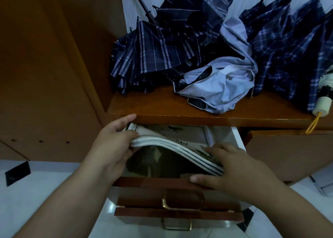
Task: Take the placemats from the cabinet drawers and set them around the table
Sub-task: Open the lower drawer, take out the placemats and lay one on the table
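Note:
A stack of pale placemats [173, 144] with dark printed designs lies in the open top drawer [158, 181] of a brown cabinet. My left hand [110, 144] grips the stack's left edge, thumb on top and fingers underneath, and lifts that side so the mats arch. My right hand [232, 169] rests on the stack's right end, fingers spread flat over the mats and thumb along the drawer's front rim. Under the lifted mats I see a dark sheet on the drawer's bottom.
The shelf [162, 109] just above the drawer carries folded plaid umbrellas [153, 57] and a light blue one [221, 86]. A second drawer with a brass handle [182, 200] sits below. A brown cabinet door stands at the left; white floor lies beneath.

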A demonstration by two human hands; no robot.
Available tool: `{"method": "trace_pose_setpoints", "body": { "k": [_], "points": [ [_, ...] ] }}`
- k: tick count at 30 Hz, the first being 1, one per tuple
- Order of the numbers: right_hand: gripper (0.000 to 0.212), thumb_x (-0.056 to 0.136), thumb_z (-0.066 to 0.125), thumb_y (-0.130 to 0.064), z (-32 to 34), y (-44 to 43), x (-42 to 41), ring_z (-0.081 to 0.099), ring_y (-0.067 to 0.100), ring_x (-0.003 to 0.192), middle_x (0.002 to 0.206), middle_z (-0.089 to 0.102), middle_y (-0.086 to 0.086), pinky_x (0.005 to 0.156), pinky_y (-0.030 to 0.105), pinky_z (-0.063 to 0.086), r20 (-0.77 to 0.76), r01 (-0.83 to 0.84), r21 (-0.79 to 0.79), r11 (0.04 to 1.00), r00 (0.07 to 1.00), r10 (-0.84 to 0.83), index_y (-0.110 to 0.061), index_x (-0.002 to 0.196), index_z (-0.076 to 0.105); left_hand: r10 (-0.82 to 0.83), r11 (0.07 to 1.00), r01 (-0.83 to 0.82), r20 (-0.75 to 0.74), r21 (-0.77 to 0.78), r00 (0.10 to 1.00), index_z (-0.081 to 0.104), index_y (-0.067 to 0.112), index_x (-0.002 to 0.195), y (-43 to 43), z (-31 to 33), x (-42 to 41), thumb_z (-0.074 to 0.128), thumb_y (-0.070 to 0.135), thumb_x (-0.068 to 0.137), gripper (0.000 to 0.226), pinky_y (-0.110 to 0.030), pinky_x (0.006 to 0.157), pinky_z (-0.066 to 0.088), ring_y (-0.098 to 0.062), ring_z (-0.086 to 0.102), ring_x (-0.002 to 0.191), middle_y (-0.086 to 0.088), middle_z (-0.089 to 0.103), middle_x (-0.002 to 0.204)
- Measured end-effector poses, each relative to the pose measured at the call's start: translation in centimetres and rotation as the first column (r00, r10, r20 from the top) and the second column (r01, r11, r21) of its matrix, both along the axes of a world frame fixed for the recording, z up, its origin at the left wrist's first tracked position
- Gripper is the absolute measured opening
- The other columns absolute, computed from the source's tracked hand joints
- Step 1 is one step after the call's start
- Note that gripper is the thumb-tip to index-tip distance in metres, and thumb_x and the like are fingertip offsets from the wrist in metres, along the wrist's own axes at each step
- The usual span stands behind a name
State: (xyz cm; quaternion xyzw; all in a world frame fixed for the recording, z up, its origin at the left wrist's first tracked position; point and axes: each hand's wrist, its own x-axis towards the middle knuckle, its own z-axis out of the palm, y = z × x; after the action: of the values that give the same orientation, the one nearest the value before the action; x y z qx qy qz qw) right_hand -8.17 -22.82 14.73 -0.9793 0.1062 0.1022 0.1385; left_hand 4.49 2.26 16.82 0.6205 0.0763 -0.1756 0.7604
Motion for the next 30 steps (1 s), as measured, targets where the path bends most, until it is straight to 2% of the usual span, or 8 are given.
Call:
{"method": "trace_pose_setpoints", "body": {
  "k": [4, 7, 10, 18, 23, 25, 28, 30],
  "points": [
    [0.067, 0.082, 0.043, -0.079, 0.2, -0.4, -0.4, 0.039, 0.003, 0.109, 0.123, 0.038, -0.021, 0.076, 0.024, 0.052, 0.087, -0.013, -0.112, 0.994, 0.996, 0.023, -0.044, 0.139, 0.048, -0.022, 0.999, 0.021, -0.032, -0.033, 0.999, 0.067, 0.021, 0.127, -0.5, 0.4, -0.1, 0.053, -0.007, 0.095, 0.045, -0.023, 0.056, 0.057, -0.011, 0.074, 0.066, -0.010, 0.069, 0.106],
    [0.039, 0.092, 0.050, -0.060, -0.1, -0.3, -0.6, 0.038, 0.005, 0.097, 0.105, 0.034, -0.016, 0.061, 0.020, 0.045, 0.128, 0.051, -0.195, 0.979, 0.991, -0.026, -0.040, 0.122, 0.062, -0.102, 0.995, 0.103, -0.090, 0.007, 0.991, 0.075, 0.023, 0.116, 0.2, 0.1, -0.4, 0.053, -0.002, 0.095, 0.039, -0.029, 0.071, 0.057, -0.018, 0.073, 0.090, -0.009, 0.072, 0.113],
    [0.042, 0.089, 0.044, -0.066, -0.1, 0.0, -0.8, 0.041, 0.010, 0.088, 0.094, 0.038, -0.012, 0.055, 0.025, 0.042, 0.247, 0.118, -0.272, 0.955, 0.968, -0.049, -0.036, 0.102, 0.071, -0.132, 0.985, 0.147, -0.148, 0.091, 0.980, 0.079, 0.021, 0.106, 0.5, -0.1, -0.5, 0.051, 0.000, 0.092, 0.038, -0.034, 0.083, 0.055, -0.029, 0.065, 0.109, -0.013, 0.068, 0.122],
    [0.053, 0.087, 0.026, -0.078, 0.4, 0.0, -1.1, 0.052, 0.011, 0.063, 0.100, 0.040, -0.008, 0.048, 0.026, 0.043, 0.233, 0.300, -0.201, 0.932, 0.939, -0.252, -0.047, 0.115, 0.058, -0.245, 0.964, 0.259, -0.175, 0.059, 0.954, 0.076, 0.019, 0.112, 0.5, 0.6, -0.9, 0.070, 0.004, 0.085, 0.030, -0.018, 0.049, 0.055, -0.017, 0.075, 0.076, -0.017, 0.068, 0.119],
    [0.061, 0.082, 0.039, -0.081, 3.2, -0.6, -1.4, 0.059, 0.017, 0.097, 0.128, 0.048, -0.004, 0.072, 0.033, 0.051, 0.008, 0.354, 0.164, 0.921, 0.933, -0.360, -0.048, 0.132, 0.049, -0.221, 0.968, 0.242, -0.238, 0.064, 0.946, 0.079, 0.025, 0.107, 1.1, 3.4, -1.7, 0.068, 0.000, 0.087, 0.034, -0.014, 0.039, 0.045, -0.010, 0.060, 0.053, -0.019, 0.068, 0.119],
    [0.055, 0.077, 0.065, -0.070, 5.1, -0.8, -2.0, 0.064, 0.012, 0.100, 0.123, 0.060, -0.006, 0.080, 0.035, 0.056, -0.101, 0.404, 0.555, 0.727, 0.900, -0.423, -0.047, 0.127, 0.057, -0.223, 0.968, 0.245, -0.263, 0.057, 0.939, 0.077, 0.025, 0.113, 1.9, 5.0, -2.2, 0.068, 0.001, 0.084, 0.038, -0.015, 0.037, 0.040, -0.008, 0.051, 0.046, -0.016, 0.064, 0.125],
    [0.073, 0.054, 0.097, -0.044, 7.8, -1.6, -2.9, 0.073, 0.013, 0.101, 0.112, 0.075, -0.004, 0.083, 0.032, 0.060, -0.388, 0.426, 0.905, -0.007, 0.819, -0.423, -0.033, 0.120, 0.069, -0.264, 0.933, 0.318, -0.282, 0.169, 0.923, 0.074, 0.032, 0.118, 3.0, 6.9, -2.8, 0.070, 0.002, 0.084, 0.045, -0.019, 0.041, 0.046, -0.014, 0.058, 0.047, -0.005, 0.056, 0.133],
    [0.065, 0.057, 0.097, -0.038, 8.3, -2.3, -3.1, 0.072, 0.016, 0.105, 0.112, 0.075, -0.001, 0.093, 0.032, 0.056, -0.435, 0.424, 0.897, -0.128, 0.791, -0.430, -0.023, 0.116, 0.073, -0.306, 0.894, 0.382, -0.305, 0.233, 0.902, 0.072, 0.037, 0.120, 3.4, 7.7, -3.5, 0.069, 0.003, 0.087, 0.048, -0.025, 0.054, 0.057, -0.019, 0.075, 0.068, 0.004, 0.049, 0.133]
  ]
}}
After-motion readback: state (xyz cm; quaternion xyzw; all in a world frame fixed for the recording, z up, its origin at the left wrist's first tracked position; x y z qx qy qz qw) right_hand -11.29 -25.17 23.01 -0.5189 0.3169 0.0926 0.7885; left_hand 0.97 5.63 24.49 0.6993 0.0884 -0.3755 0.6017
